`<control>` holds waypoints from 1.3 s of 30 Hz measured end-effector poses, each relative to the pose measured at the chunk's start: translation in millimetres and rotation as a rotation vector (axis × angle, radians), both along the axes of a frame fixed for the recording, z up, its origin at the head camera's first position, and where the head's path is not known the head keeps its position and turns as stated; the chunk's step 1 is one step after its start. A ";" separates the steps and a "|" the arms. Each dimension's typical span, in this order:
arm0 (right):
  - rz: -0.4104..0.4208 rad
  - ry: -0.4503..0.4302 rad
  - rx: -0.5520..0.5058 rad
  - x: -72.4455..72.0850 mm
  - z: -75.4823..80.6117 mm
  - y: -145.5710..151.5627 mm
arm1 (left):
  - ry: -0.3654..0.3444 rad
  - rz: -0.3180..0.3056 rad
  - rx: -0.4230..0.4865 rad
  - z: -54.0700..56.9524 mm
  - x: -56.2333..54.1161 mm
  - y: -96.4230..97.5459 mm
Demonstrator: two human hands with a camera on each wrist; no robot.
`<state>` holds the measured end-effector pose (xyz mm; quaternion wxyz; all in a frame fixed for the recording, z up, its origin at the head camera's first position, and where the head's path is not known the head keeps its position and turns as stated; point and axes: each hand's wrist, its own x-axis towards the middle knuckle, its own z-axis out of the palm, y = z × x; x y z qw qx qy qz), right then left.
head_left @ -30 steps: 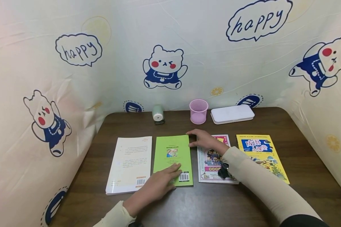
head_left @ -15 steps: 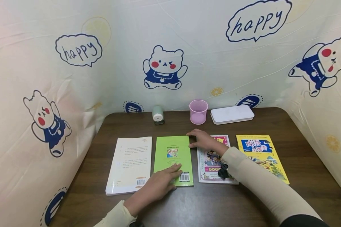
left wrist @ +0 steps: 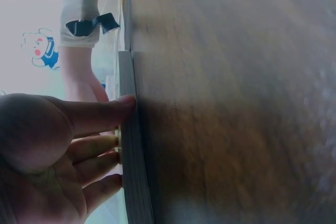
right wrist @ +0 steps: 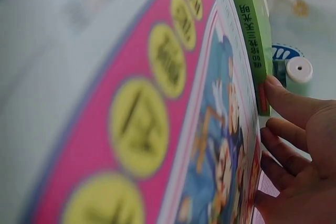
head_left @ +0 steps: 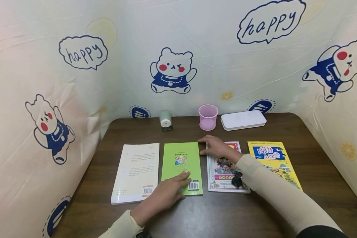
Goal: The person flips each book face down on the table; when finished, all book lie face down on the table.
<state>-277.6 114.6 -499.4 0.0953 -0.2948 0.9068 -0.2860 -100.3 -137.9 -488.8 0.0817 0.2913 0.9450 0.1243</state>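
A green book lies back cover up on the table. My left hand rests across its lower part, fingers extended on the cover; in the left wrist view the thumb lies against the near page edge. At the book's upper right corner is my right hand, thumb and fingers spread loosely. The right wrist view has its thumb at the end of the green spine. Below the right hand lies a pink-and-white comic-style book, partly covered by hand and sleeve.
A white book lies left of the green one, and a yellow book lies far right, partly behind the right sleeve. Along the back stand a small green-and-white item, a pink cup and a white flat case.
My right hand has shifted slightly right, its fingertips moving off the green book's upper corner. The left hand stays on the cover, and the books look nearly unmoved.
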 end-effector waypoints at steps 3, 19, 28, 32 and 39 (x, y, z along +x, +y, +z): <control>-0.007 -0.006 -0.010 0.7 1.1 6.3 | 0.000 -0.001 0.002 -0.2 -0.1 0.1; -0.034 -0.034 -0.061 -0.4 -1.5 31.4 | -0.001 0.003 0.001 -2.2 -0.1 -0.7; -0.099 -0.113 -0.036 0.9 -1.9 52.8 | -0.003 0.007 0.004 -2.0 0.4 -0.5; -0.122 -0.120 -0.025 1.2 -0.6 65.7 | -0.005 0.008 0.000 -2.2 0.1 -0.3; -0.125 -0.087 0.008 0.7 0.9 89.2 | -0.008 0.008 0.001 -2.2 -0.8 -0.1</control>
